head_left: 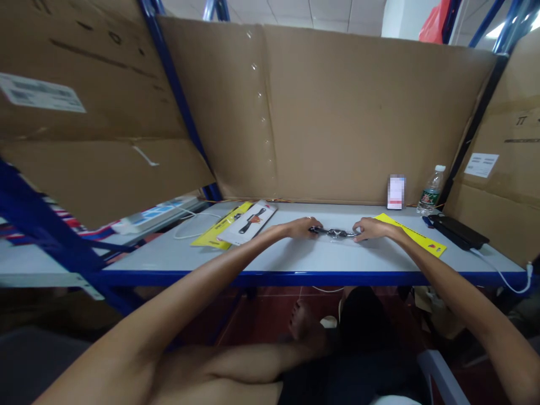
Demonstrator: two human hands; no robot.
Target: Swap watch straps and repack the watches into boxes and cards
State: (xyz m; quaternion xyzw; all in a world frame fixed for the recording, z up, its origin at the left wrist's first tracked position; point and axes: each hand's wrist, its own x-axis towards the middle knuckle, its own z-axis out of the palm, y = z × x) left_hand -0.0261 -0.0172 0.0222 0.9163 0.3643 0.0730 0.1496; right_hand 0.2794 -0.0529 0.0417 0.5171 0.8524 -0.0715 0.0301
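Note:
A dark metallic tool (336,233) with a silvery middle lies across the space between my hands, low over the white tabletop (291,259). My left hand (302,228) is closed around its left end. At the right end, my right hand (368,229) grips it with the fingers pinched together. Something clear, like thin plastic, shows under the tool's middle; its exact shape is hard to make out. Beside my right wrist lies a yellow card (422,239), partly covered by the forearm.
Left on the table, a white package (248,224) overlaps a yellow package (211,233). At the back right stand a phone (396,192) and a water bottle (431,191), near a black device (458,230) with a white cable. Cardboard panels (337,112) enclose the back and sides.

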